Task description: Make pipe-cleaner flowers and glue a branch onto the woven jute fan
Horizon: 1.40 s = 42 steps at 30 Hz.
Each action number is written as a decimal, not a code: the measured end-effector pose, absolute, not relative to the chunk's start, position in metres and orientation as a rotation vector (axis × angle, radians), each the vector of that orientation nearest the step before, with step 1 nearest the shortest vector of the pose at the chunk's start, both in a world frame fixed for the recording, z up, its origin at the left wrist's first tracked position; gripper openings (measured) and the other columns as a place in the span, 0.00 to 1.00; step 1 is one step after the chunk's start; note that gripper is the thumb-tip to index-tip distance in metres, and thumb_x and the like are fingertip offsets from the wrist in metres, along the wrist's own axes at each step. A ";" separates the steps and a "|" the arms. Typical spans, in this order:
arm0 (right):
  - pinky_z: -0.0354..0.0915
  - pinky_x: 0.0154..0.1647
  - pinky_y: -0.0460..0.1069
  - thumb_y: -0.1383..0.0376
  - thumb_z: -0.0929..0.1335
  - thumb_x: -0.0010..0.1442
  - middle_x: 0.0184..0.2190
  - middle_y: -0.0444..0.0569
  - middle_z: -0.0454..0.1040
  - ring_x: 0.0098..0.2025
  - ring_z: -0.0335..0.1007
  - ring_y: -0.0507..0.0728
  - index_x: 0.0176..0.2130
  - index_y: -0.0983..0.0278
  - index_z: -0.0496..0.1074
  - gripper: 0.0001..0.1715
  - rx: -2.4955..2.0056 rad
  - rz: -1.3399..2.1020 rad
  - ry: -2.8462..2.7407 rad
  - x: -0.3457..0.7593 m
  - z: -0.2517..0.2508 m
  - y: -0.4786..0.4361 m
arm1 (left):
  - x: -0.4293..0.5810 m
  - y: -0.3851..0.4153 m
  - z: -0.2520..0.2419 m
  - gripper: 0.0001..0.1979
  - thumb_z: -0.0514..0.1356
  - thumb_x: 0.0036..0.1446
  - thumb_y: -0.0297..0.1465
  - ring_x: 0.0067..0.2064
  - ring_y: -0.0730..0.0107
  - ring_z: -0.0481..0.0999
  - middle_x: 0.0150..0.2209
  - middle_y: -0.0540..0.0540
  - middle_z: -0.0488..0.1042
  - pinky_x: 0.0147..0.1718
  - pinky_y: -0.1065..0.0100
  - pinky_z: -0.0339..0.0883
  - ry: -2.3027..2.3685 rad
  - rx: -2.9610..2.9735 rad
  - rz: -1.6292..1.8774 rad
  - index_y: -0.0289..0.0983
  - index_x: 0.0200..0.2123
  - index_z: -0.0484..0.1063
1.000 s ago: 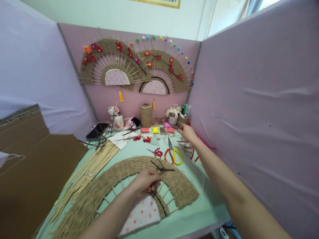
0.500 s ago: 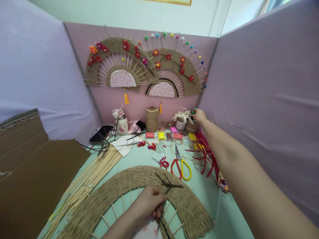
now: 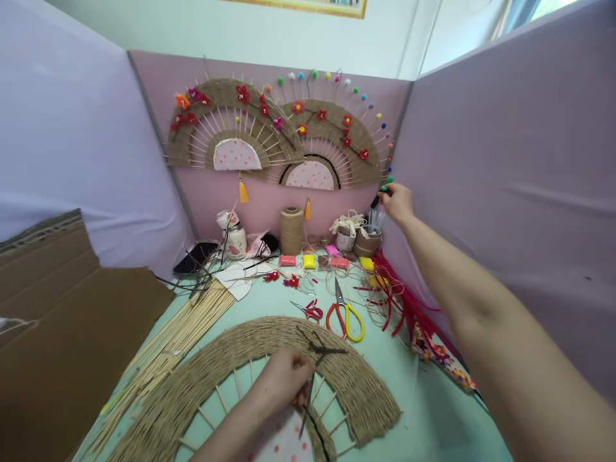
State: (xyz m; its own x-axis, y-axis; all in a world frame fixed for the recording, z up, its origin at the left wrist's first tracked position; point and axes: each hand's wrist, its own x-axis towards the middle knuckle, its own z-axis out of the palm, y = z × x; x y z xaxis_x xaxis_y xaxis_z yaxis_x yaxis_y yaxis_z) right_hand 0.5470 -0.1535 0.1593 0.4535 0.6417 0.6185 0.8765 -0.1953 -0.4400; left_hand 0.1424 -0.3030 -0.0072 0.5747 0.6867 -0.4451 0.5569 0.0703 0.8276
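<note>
My left hand (image 3: 287, 378) is closed in a pinch on the stem of a dark, forked twig (image 3: 321, 350). The twig's branches lie across the woven twine fan (image 3: 231, 343), and its lower end hangs over the fan's pink-dotted white centre (image 3: 283, 441). At the far right, my right hand (image 3: 397, 203) is raised above a twine-wrapped pot (image 3: 368, 244) with pale sticks standing in it. Its fingers are closed on a small black-and-green item (image 3: 375, 201), whose exact kind I cannot make out.
Red-and-yellow scissors (image 3: 345, 314) and small red scissors (image 3: 310, 310) lie behind the fan. A bundle of thin sticks (image 3: 168, 350) and cardboard (image 3: 115, 314) are on the left. A twine spool (image 3: 291, 231) stands at the back; red strips (image 3: 404, 292) lie right.
My right hand has lifted up from the pot, bringing the black-and-green item into clearer view. The pot's sticks are now exposed. My left hand keeps its pinch on the twig.
</note>
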 end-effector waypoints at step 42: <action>0.59 0.30 0.49 0.59 0.65 0.55 0.29 0.50 0.75 0.34 0.74 0.61 0.50 0.63 0.65 0.24 -1.947 0.112 -1.434 0.274 0.012 -0.446 | 0.144 -0.395 0.037 0.21 0.59 0.56 0.32 0.49 0.65 0.70 0.49 0.42 0.71 0.48 0.63 0.64 0.873 1.748 1.377 0.40 0.54 0.64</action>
State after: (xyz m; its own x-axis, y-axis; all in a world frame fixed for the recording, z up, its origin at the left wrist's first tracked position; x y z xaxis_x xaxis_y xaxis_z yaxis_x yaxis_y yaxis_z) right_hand 0.2745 -0.4455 0.0119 0.3819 0.8650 0.3255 0.8037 -0.1369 -0.5791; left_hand 0.1443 -0.3951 0.0369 0.1946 0.8556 0.4797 0.0690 -0.4998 0.8634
